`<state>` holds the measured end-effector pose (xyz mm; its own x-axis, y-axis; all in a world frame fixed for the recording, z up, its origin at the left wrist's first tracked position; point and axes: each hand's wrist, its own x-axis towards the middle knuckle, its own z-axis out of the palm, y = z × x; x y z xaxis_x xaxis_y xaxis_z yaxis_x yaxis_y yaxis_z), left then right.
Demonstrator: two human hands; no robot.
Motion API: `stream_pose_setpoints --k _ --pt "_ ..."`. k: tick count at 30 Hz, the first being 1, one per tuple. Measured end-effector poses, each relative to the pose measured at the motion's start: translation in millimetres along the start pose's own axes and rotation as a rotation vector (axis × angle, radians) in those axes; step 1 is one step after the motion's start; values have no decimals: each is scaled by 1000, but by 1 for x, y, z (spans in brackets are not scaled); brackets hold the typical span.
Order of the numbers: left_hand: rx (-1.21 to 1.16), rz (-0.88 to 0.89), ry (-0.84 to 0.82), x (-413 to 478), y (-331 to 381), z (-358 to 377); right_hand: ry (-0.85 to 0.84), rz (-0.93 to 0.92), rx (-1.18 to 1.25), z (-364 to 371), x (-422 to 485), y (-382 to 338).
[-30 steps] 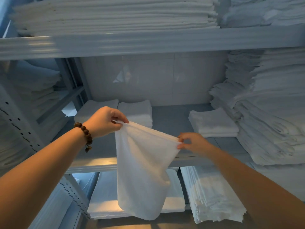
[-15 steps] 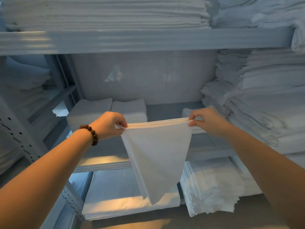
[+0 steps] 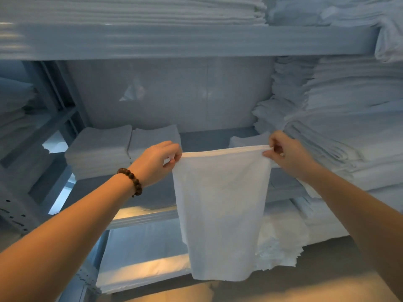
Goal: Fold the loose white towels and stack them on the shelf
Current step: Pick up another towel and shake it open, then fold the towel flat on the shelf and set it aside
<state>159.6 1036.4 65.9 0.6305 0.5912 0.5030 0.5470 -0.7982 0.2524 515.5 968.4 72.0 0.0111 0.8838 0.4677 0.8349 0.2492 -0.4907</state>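
Observation:
A white towel point(image 3: 220, 210) hangs flat in front of the middle shelf point(image 3: 144, 216), its top edge pulled straight. My left hand point(image 3: 156, 162), with a bead bracelet on the wrist, pinches the top left corner. My right hand point(image 3: 287, 155) pinches the top right corner. Two low stacks of folded white towels point(image 3: 100, 151) sit on the shelf at the back left. Another small folded stack point(image 3: 248, 140) lies behind the towel's right edge, partly hidden.
Tall piles of white linen point(image 3: 349, 118) fill the shelf's right side. The upper shelf point(image 3: 196, 40) carries more folded linen. Below, the lower shelf holds a flat sheet stack point(image 3: 144, 264) and a fanned pile point(image 3: 281, 243). A perforated metal upright point(image 3: 13, 214) stands at the left.
My right hand has moved up and to the right, stretching the towel's top edge level. The towel now hangs as a flat rectangle instead of a sagging, slanted shape.

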Motion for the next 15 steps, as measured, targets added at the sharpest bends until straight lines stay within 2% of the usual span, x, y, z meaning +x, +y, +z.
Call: stream_pose_setpoints --k 4,7,10,13,15 --pt "294 202 36 13 -8 23 9 -262 -204 10 10 18" --pt "411 269 43 32 -20 46 -48 -232 -267 28 28 43" --pt "443 224 8 56 -38 69 -69 -175 -370 45 60 72" --pt "478 198 -3 81 -59 92 -162 -206 -304 56 88 106" --pt "504 122 -60 97 -69 107 -204 -232 -407 62 105 126"
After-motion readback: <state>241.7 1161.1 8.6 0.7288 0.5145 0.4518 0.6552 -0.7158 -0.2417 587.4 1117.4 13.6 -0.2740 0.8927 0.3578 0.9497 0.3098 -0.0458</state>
